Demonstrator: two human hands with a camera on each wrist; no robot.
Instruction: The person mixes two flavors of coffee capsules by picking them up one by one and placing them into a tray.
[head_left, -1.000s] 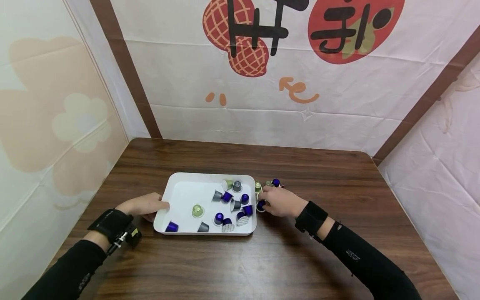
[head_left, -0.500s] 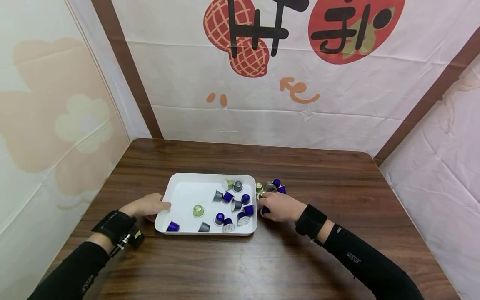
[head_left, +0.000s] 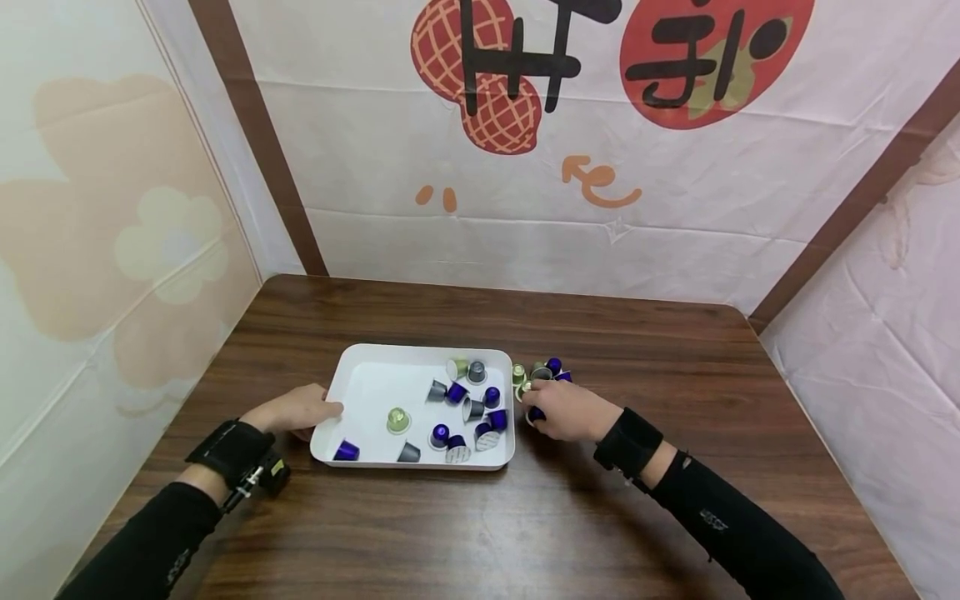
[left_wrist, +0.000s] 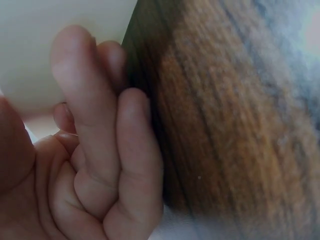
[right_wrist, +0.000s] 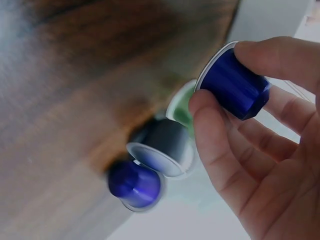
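Note:
My left hand (head_left: 300,408) holds the left edge of a white tray (head_left: 375,375), thumb on top; in the left wrist view its fingers (left_wrist: 95,115) are tucked at the tray's side. Scattered in the tray are blue, grey and green coffee capsules, among them a lone green coffee capsule (head_left: 397,420). Just off the tray's right edge, my right hand (head_left: 573,411) pinches a blue coffee capsule (right_wrist: 232,82) between thumb and finger. Close to that hand lie a green coffee capsule (right_wrist: 184,107), a grey coffee capsule (right_wrist: 162,145) and another blue coffee capsule (right_wrist: 135,185).
The brown wooden table (head_left: 637,342) extends around the tray on all sides. Behind it hangs a white printed cloth (head_left: 510,242), with more cloth walls at left and right.
My right hand has taken hold of the blue coffee capsule beside the tray and shifted slightly right with it. The left hand keeps its place on the tray.

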